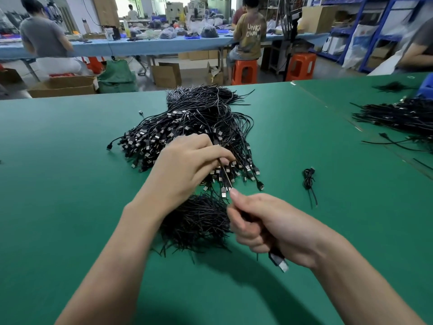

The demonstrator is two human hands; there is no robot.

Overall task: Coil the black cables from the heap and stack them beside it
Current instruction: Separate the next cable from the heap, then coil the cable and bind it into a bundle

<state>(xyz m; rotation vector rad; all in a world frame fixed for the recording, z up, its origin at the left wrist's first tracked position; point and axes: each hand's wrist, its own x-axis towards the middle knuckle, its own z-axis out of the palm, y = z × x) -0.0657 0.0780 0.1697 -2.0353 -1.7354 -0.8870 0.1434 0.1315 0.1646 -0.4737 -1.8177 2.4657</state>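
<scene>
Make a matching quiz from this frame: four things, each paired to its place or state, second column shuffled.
Things
1. cable heap
2. coiled cable
3. left hand
4. right hand

Places/states
A. curled round a USB-plug cable, plug sticking out below the fist
B. lies alone on the green mat, right of the heap
C. piled mid-table, beyond both hands
D. pinches a thin black strand over the heap's near edge

Pairs: 1-C, 2-B, 3-D, 4-A
</scene>
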